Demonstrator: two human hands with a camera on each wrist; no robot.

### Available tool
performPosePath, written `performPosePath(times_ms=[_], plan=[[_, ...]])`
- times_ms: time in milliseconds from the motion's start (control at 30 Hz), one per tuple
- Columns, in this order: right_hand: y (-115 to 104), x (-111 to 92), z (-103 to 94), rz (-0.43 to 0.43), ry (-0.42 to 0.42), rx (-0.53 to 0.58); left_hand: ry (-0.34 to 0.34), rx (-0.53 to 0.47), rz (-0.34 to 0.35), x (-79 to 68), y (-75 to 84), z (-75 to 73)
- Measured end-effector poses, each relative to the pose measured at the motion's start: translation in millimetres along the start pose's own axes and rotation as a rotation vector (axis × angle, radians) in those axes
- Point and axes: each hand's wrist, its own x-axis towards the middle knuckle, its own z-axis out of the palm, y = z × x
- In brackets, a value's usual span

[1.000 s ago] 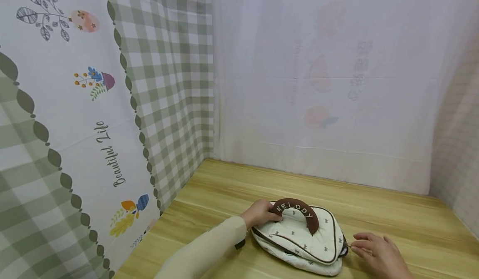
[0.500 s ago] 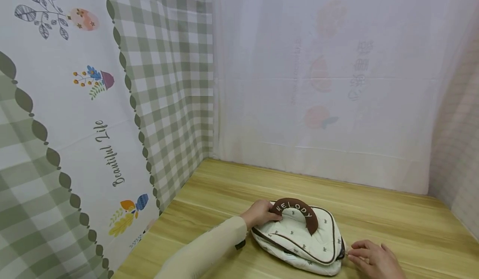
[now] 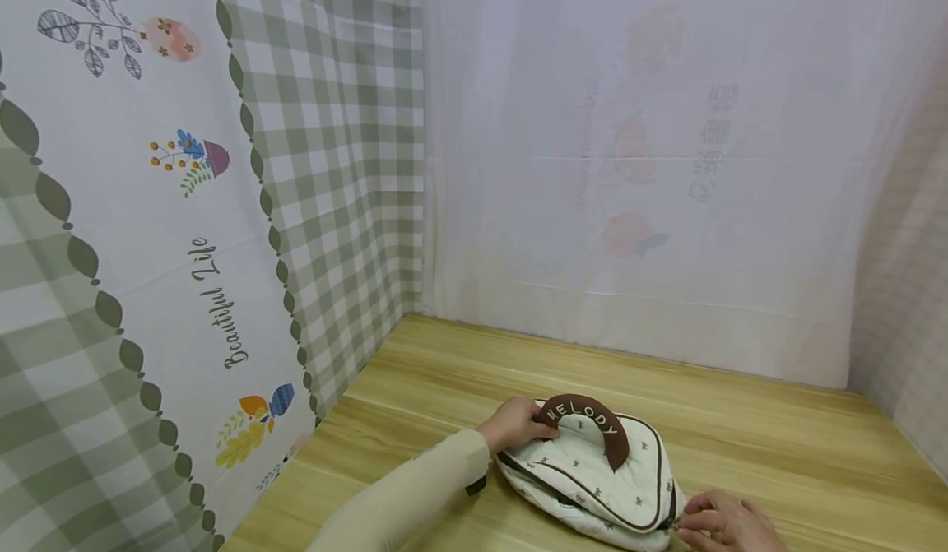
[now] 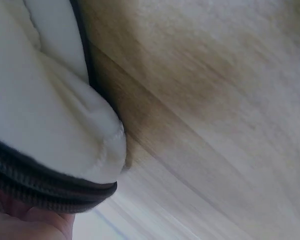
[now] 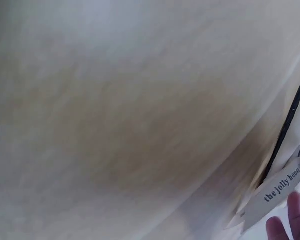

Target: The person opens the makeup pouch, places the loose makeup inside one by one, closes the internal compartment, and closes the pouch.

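A white fabric bag (image 3: 637,486) with small dark bow prints and brown piping lies on the wooden table. Its curved brown handle (image 3: 592,417) carries the word MELODY. My left hand (image 3: 514,423) grips the bag's left side by the handle's end; in the left wrist view, fingers (image 4: 35,225) show under the dark zipper (image 4: 45,192). At the bag's right front corner, my right hand (image 3: 729,523) pinches the zipper pull (image 3: 672,524), largely covered by the fingertips. A pale label (image 5: 282,187) reading "the jolly house" sticks out beside the right fingers (image 5: 296,212).
The wooden table (image 3: 415,379) reaches back to a pale hanging cloth (image 3: 518,206). Along the left side hangs a green checked curtain (image 3: 333,124) with plant prints. Another pale cloth (image 3: 907,289) borders the right side.
My right hand has moved left and nearer along the bag's right edge, taking the zipper pull towards the front corner. The left hand has kept its grip, almost still.
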Motion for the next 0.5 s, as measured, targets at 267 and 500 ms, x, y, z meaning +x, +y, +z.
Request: performPosePath(times_ms=[267,500], plan=[[-21,4,6.1,0.145,0.058,-0.2,0.005,0.015,-0.008,-1.2,2.3,-1.7],[-30,6,12.8,0.165,0.212,-0.18,-0.007,-0.017,0.001,0.4,-2.3,0.4]])
